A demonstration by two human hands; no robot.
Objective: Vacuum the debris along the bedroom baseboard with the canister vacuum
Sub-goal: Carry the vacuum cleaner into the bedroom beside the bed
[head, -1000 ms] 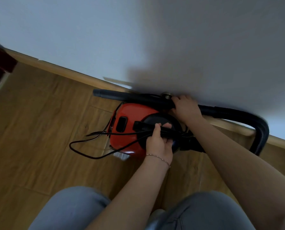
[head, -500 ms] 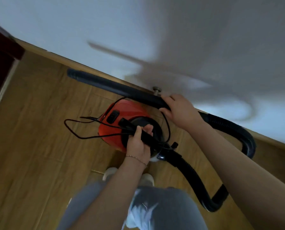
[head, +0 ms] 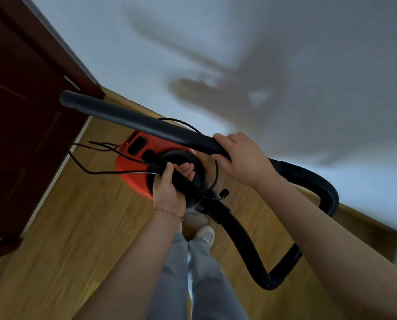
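A red canister vacuum (head: 133,165) hangs above the wooden floor, carried by its black top handle (head: 169,172). My left hand (head: 169,188) grips that handle together with loops of the black power cord (head: 96,158). My right hand (head: 241,158) grips the black rigid wand (head: 133,121), which points up and to the left. The ribbed black hose (head: 308,179) loops from the wand round to the right and back down to the canister. The wooden baseboard (head: 363,225) runs along the foot of the white wall. No debris is visible.
A dark brown door or cabinet (head: 24,116) fills the left side, close to the wand's tip. The white wall (head: 285,65) is straight ahead. My legs in light jeans (head: 193,273) and a white shoe (head: 204,234) stand on the wood floor (head: 77,250) below the vacuum.
I have stood up and lifted the vacuum off the floor. The wand has swung upward and left toward the dark door. The view has risen and tilted.
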